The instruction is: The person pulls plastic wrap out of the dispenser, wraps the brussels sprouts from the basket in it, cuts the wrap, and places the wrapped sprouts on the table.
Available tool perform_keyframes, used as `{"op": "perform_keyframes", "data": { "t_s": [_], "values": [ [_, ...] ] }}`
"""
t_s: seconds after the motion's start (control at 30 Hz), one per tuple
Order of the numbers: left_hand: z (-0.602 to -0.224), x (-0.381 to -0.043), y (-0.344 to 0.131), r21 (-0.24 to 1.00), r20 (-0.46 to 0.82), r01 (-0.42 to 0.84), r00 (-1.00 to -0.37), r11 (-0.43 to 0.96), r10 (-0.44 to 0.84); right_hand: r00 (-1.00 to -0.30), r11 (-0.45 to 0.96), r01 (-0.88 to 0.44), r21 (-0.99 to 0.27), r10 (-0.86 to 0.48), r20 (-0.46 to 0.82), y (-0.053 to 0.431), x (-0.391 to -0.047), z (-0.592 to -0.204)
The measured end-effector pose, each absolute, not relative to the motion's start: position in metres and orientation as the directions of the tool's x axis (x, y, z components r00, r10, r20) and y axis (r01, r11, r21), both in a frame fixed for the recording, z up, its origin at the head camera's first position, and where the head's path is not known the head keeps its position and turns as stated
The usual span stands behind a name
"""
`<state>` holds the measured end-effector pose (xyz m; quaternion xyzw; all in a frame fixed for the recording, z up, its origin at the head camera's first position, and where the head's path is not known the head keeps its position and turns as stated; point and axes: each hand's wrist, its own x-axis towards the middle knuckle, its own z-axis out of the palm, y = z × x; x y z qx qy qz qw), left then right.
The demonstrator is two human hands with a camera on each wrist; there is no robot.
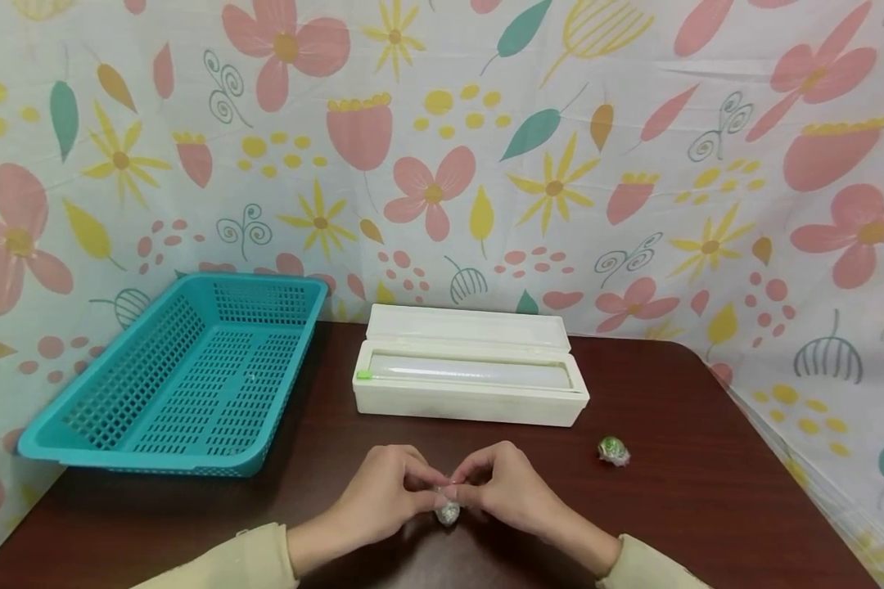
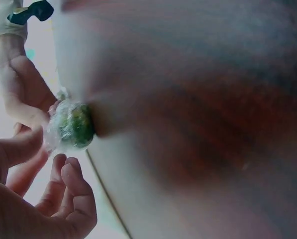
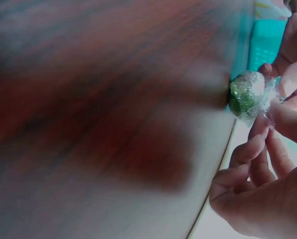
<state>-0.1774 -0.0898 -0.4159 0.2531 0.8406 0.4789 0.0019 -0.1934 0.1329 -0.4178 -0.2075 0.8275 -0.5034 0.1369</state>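
A small round green fruit (image 2: 77,127) in crinkled cling film (image 3: 275,94) sits on the table in front of me. My left hand (image 1: 394,495) pinches the gathered film above it between thumb and forefinger. From the other side my right hand (image 1: 508,495) pinches the same bunch, its fingertips meeting the left ones. The head view shows only the shiny wrapped underside of the fruit below the fingers. A second film-wrapped green fruit (image 1: 614,451) lies apart to the right.
Behind the hands stands a white cling film box (image 1: 471,405), lid raised, with a film roll (image 1: 471,371) inside and a small green slider (image 1: 364,375) at its left end. A teal plastic basket (image 1: 265,442) stands on the left of the dark wooden table (image 1: 678,507). A flowered cloth (image 1: 442,123) hangs behind.
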Motion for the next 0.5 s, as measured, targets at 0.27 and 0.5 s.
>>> {"op": "perform_keyframes", "data": {
  "t_s": [0.27, 0.5],
  "values": [
    [-0.422, -0.178, -0.088, 0.798, 0.237, 0.42, -0.878, 0.433, 0.416, -0.808, 0.259, -0.343, -0.903, -0.571, 0.143, 0.144, -0.195, -0.424],
    [-0.423, -0.178, -0.09, 0.791, 0.241, 0.423, -0.879, 0.442, 0.411, -0.751, 0.283, -0.498, -0.82, -0.613, 0.245, 0.15, -0.196, -0.429]
  ]
}}
